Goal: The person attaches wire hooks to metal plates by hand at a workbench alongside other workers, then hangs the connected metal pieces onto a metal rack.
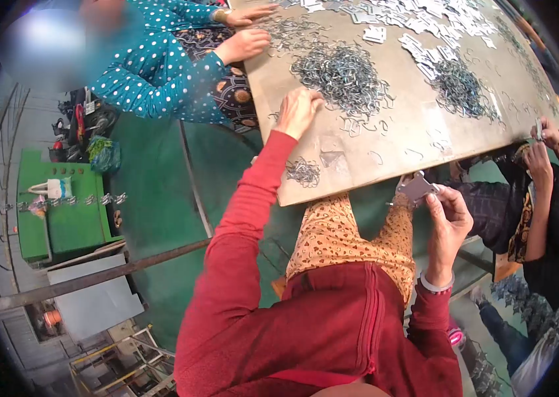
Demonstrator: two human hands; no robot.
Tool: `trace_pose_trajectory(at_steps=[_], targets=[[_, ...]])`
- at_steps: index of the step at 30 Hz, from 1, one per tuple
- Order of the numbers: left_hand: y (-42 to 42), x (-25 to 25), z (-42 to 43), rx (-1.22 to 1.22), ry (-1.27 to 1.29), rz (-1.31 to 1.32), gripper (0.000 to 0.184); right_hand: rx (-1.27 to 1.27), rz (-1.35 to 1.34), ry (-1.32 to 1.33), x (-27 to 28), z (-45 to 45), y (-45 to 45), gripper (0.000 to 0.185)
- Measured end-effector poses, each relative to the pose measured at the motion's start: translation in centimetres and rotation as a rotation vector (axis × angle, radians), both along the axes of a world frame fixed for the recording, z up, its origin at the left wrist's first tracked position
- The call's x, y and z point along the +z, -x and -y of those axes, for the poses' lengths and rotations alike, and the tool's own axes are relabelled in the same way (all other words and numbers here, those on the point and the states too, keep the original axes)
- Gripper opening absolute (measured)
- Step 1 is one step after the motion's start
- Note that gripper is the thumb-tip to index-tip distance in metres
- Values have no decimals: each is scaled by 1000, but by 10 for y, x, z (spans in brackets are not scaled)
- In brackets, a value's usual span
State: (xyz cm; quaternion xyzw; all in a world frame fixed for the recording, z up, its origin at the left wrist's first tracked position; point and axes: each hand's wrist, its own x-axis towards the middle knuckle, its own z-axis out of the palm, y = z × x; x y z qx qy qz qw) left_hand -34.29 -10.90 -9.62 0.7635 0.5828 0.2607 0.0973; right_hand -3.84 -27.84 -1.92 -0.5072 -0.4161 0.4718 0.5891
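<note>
My right hand (450, 218) pinches a small flat metal plate (417, 188) by its edge, above my lap and just off the front edge of the table. The plate is grey, with a tab at its top. Over the table's left side, my left hand (298, 111) has its fingers curled together. Whatever they may hold is hidden. Beside that hand lies a large pile of small bent metal hooks (345, 78). Closer to me, a smaller heap of wire pieces (303, 172) sits by the table corner.
White metal plates (418, 26) cover the table's (385, 142) far side, next to a second hook pile (458, 89). A co-worker in a dotted sleeve (154, 86) sits at the left; another person's hands (544, 149) hold a small part at the right. A green cabinet (61, 228) stands far left.
</note>
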Motion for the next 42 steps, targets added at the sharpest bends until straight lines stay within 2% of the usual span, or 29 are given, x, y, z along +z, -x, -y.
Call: trace_pose_trajectory(at_steps=[1, 6, 11, 15, 19, 23, 26, 28, 30, 32, 33, 37, 42], targets=[[-2, -1, -2, -20, -22, -58, 13, 3, 10, -10, 2, 3, -2, 15], [-25, 19, 14, -12, 8, 17, 9, -15, -26, -46, 15, 20, -7, 14], [-33, -14, 6, -149, -160, -146, 11, -48, -14, -85, 9, 36, -10, 14], [-28, -20, 4, -162, -156, -226, 13, -16, -62, -85, 11, 45, -8, 14], [-25, 9, 19, 0, -26, 13, 18, -32, -40, -59, 5, 48, -12, 15], [-31, 28, 27, 81, 182, 436, 20, -8, -123, -102, 2, 50, -7, 15], [-42, 38, 39, -36, 490, 933, 23, -5, -125, -90, -4, 53, -5, 15], [-65, 60, 66, -202, 693, 1153, 25, -24, -100, -62, -3, 54, -4, 15], [-93, 82, 98, -377, 853, 1264, 18, -57, -55, -30, -6, 53, -5, 16], [-116, 89, 121, -461, 884, 1267, 21, -65, -40, 3, -13, 51, -6, 16], [-123, 90, 127, -453, 965, 1292, 23, -50, -88, -7, -15, 49, -7, 16], [-139, 78, 131, -497, 926, 1299, 22, -37, -165, -58, -16, 49, -5, 16], [-141, 77, 135, -441, 915, 1295, 21, -51, -165, -66, -11, 49, -3, 15]])
